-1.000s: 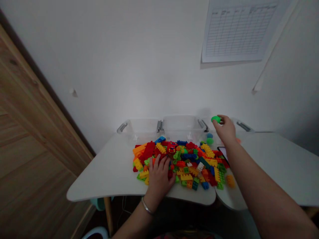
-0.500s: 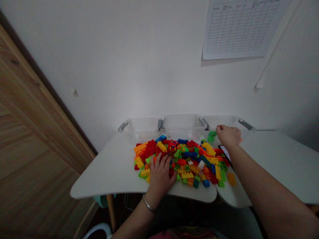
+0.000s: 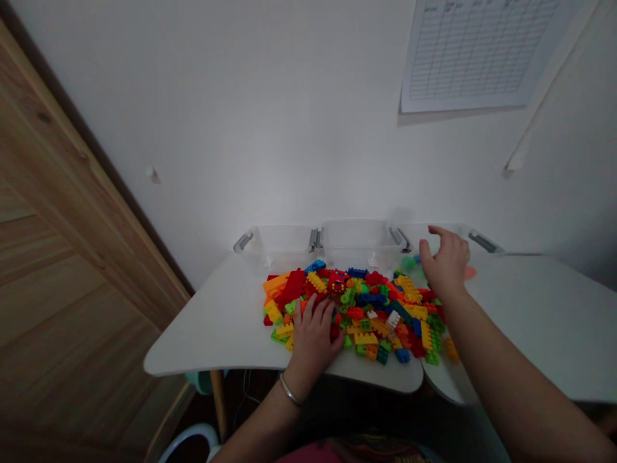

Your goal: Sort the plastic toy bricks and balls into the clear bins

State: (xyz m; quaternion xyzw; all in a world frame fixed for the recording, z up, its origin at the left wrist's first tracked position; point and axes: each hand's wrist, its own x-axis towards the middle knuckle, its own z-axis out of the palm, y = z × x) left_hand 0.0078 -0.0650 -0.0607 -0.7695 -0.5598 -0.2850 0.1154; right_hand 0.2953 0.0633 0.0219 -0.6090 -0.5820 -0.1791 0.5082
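A heap of colourful toy building bricks (image 3: pixel 371 315) covers the front middle of the white table. My left hand (image 3: pixel 313 331) lies on the heap's left part, fingers spread over red bricks, with a silver bangle on its wrist. Above the right-hand clear plastic bin (image 3: pixel 409 239), my right hand (image 3: pixel 446 260) is raised with thumb and forefinger apart and nothing visible between them. Green pieces (image 3: pixel 409 262) show through that bin's wall, left of the hand. An orange piece (image 3: pixel 470 273) shows on the hand's other side.
Two more clear bins, a left one (image 3: pixel 282 241) and a middle one (image 3: pixel 361 235), stand in the row against the wall. An orange-yellow brick (image 3: pixel 452 350) lies by my right forearm. A wooden door (image 3: pixel 72 225) is at the left, and a printed chart (image 3: pixel 482 58) hangs above.
My right hand has opened and let go of a green piece, which is now lower in the right bin. My left hand stays on the heap. The view has shifted slightly.
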